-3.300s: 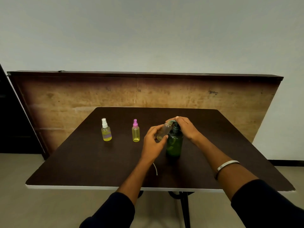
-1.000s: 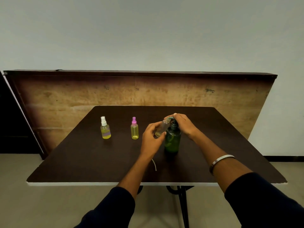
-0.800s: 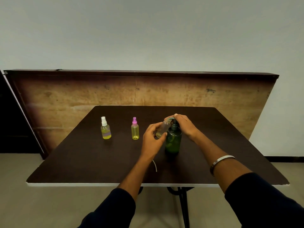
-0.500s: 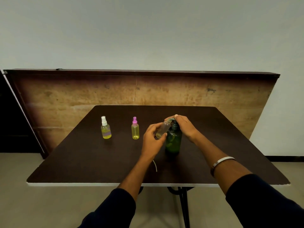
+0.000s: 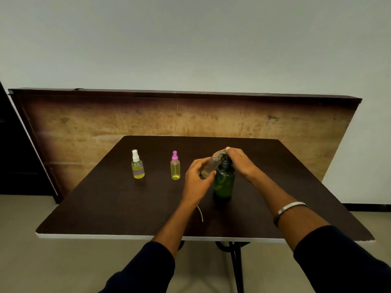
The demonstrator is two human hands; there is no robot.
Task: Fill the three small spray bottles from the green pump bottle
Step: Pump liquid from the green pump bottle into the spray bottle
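Observation:
The green pump bottle stands upright near the middle of the dark table. My right hand rests on its pump head, fingers bent over the top. My left hand grips a small clear uncapped bottle, tilted with its mouth under the pump spout; a little yellow liquid sits at its bottom. Two capped spray bottles with yellow liquid stand to the left: one with a white cap, one with a pink cap.
A thin white tube lies on the table beside my left wrist. A wooden board leans against the wall behind the table. The table's front edge is white.
The view has shifted slightly. Both hands keep the same hold on the pump head and the small bottle.

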